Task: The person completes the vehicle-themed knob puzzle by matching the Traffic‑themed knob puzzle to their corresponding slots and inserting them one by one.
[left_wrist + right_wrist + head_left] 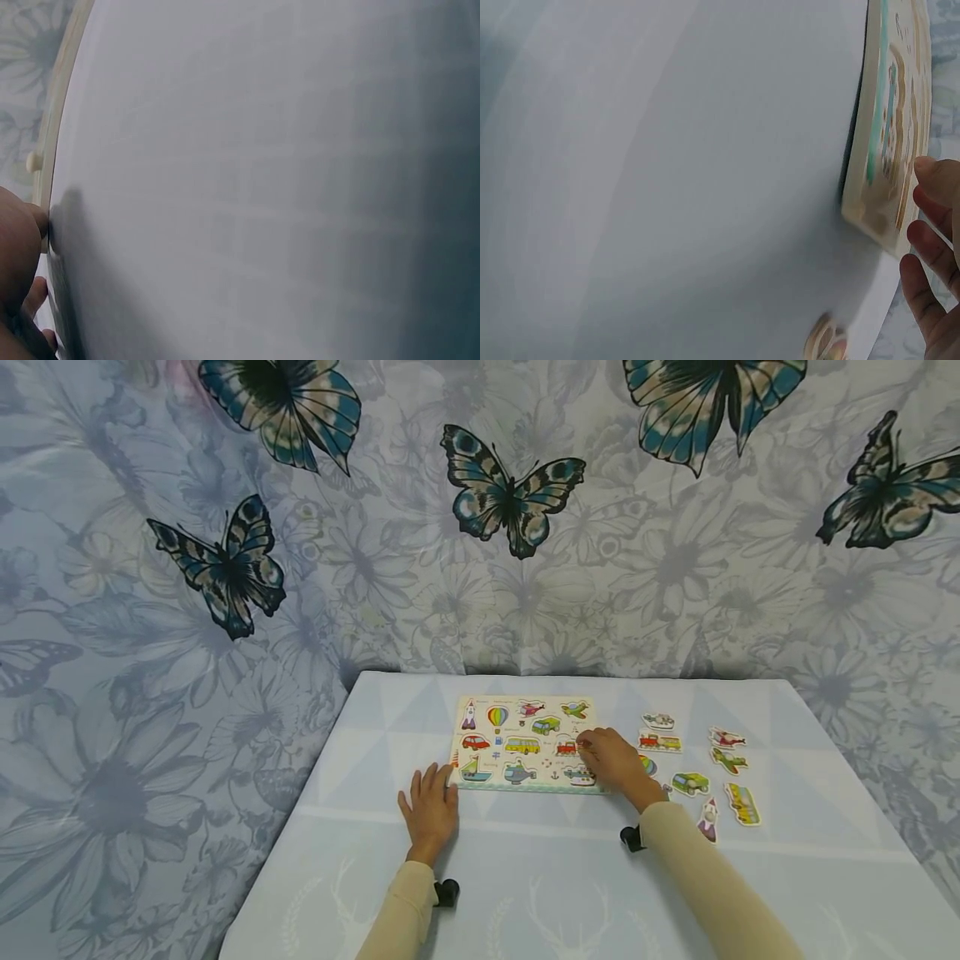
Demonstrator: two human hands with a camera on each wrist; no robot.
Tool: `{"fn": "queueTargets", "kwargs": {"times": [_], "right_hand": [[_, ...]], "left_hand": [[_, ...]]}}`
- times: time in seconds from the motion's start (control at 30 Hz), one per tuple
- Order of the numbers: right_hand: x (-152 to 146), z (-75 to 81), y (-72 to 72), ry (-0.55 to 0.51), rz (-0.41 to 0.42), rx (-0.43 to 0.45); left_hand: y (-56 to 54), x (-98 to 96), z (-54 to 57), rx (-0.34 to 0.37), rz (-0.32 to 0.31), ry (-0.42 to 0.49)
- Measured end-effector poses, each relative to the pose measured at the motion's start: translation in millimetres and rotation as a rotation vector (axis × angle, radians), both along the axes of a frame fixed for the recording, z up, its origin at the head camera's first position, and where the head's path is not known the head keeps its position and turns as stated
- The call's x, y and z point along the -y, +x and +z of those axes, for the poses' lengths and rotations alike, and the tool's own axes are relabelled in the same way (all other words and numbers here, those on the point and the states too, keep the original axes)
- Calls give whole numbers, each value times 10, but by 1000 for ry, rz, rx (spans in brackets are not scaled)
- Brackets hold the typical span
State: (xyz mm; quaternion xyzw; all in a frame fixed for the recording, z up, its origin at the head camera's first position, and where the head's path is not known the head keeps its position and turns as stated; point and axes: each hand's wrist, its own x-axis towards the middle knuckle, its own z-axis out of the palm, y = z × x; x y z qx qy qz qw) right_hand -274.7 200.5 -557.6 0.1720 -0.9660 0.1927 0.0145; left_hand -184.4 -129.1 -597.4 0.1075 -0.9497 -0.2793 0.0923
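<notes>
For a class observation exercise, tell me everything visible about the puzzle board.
The puzzle board is a cream rectangle, apparently wooden, with a thick edge and a blue-green band along its near side. It shows a rocket, a yellow bus, a red train and other vehicles. It lies flat on the pale table. The left hand seems to touch its left edge; the right hand is at its right side, its grip unclear.

Butterfly-patterned backdrop (480, 581) behind pale table (525, 843)
</notes>
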Motion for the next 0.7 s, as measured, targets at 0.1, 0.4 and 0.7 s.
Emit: {"fn": "queueTargets", "kwargs": {"times": [0.1,0.4,0.7], "right_hand": [[-77,-3,5,0,-3,-1],[-398,-14,49,-8,-49,19],[-746,-86,26,-13,-34,27]], "left_hand": [[-1,6,-6,-11,-5,1],[1,13,-5,-23,-13,5],[-5,35,-26,-28,-10,7]]}}
